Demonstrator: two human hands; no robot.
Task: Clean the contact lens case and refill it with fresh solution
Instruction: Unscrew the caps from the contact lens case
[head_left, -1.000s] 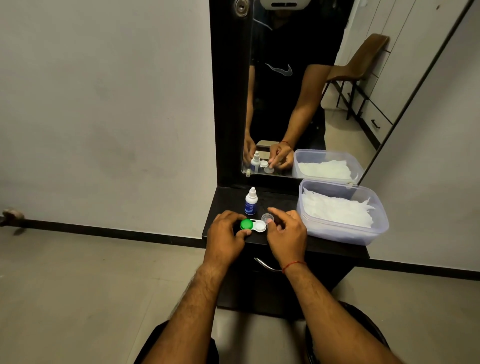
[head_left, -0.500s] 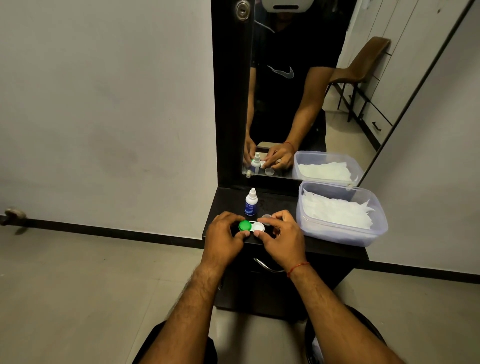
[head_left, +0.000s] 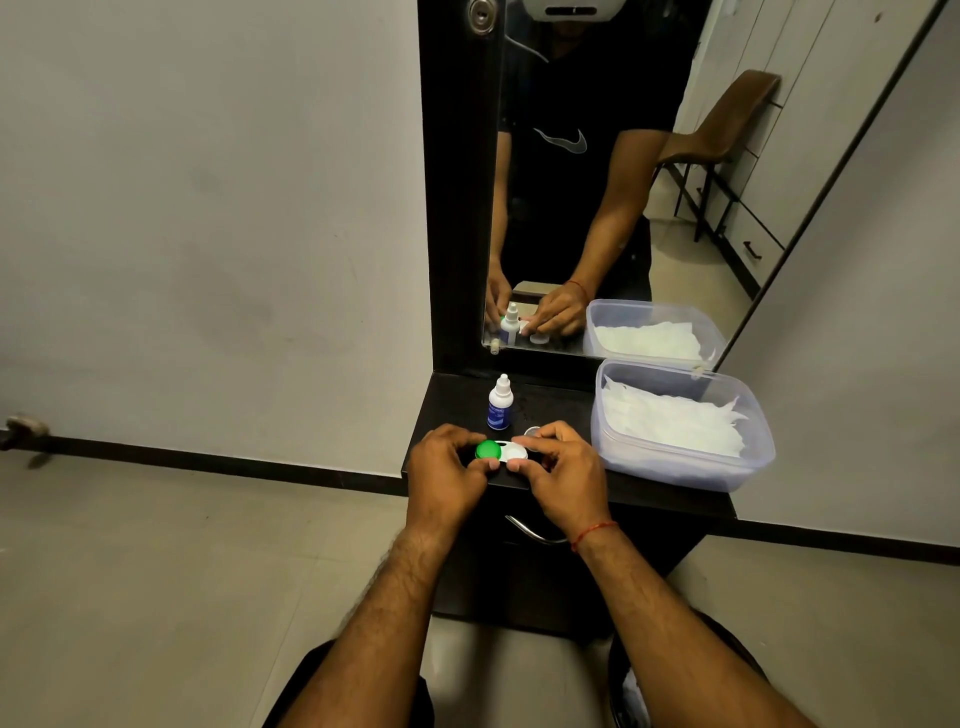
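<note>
the contact lens case sits at the front edge of the dark vanity shelf, held between both hands. the left hand has its thumb and curled fingers pinching the end with the green cap. the right hand pinches the white end between thumb and forefinger, with its other fingers bent above. a small round cap lies on the shelf just behind the right forefinger. it looks like the lid of the white side, though it is too small to be sure.

the solution bottle stands upright just behind the case with its nozzle cap on, and neither hand touches it. the clear plastic tub to the right holds white tissues, none of them taken out.

as a judgement, the task is at an early stage. one side seems to be opened, the green cap is still screwed on, and no wiping or rinsing shows. i cannot tell whether the white well holds any liquid. what is left seems to be taking off the green cap, cleaning and drying both wells, filling them from the bottle, and closing both lids.
</note>
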